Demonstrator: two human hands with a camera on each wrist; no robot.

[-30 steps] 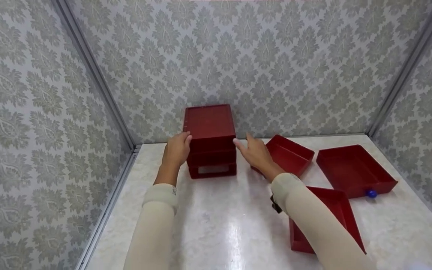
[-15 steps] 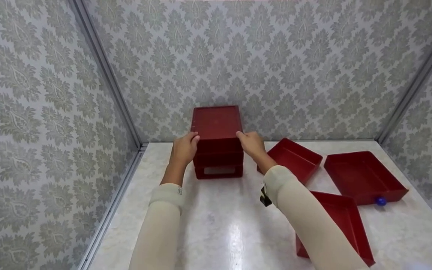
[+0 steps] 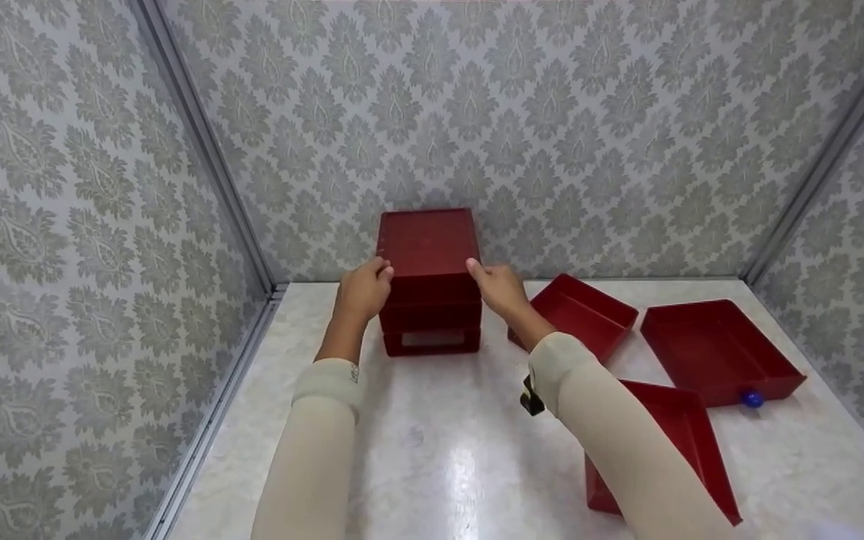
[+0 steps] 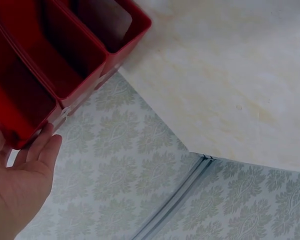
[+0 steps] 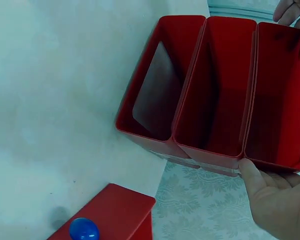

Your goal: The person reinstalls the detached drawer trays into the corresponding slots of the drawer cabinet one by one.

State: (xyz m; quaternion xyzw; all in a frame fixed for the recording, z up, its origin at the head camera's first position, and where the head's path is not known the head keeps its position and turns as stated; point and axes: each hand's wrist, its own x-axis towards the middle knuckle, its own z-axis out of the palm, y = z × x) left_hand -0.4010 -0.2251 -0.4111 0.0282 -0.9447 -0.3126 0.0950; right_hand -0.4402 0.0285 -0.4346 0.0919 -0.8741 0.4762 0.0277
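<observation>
Holding the red stack (image 3: pixel 430 281) from both sides, you had your left grip (image 3: pixel 363 289) at the left front corner of the top case (image 3: pixel 430 244) and your right grip (image 3: pixel 499 289) at the right front corner. Both were in contact; neither was the nearer. Each was closed about its corner, thumb and fingers at the upper edge and side wall; how firmly, you could not be told from these views. The stack lay directly between the grips and reached away from them.

It stood upright at the back of the bench (image 3: pixel 417 435), near the back wall (image 3: pixel 432 150); contact with the wall could not be confirmed. The three cases sat one upon another, open fronts pointing toward you. The long axis was judged to run front to back, from your grips toward the wall.

Three loose red drawers (image 3: pixel 717 349) lay to your right, nearer the right grip, one showing a blue knob (image 3: pixel 752 399). Your right forearm (image 3: pixel 627 427) partly covered the nearest drawer.
</observation>
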